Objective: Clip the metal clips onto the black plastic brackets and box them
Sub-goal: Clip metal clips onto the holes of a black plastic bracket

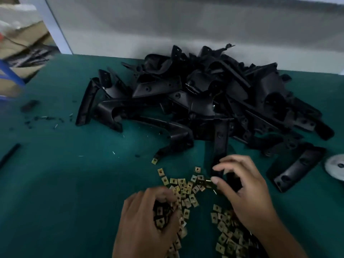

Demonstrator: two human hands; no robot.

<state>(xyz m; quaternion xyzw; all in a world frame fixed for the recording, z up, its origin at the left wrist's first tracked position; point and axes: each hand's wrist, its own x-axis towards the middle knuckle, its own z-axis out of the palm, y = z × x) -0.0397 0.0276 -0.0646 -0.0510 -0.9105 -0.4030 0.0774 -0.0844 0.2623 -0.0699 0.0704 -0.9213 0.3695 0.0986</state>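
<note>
A big heap of black plastic brackets covers the back middle of the green table. Several small brass-coloured metal clips lie scattered near the front edge. My right hand grips the near end of a long black bracket that points away from me, and its thumb presses a metal clip at that end. My left hand is curled over the clip pile and holds several clips in its palm.
A single black bracket lies at the right beside a white round object. Cardboard boxes with black parts stand off the table at the far left. Black plastic scraps and a dark rod lie on the left.
</note>
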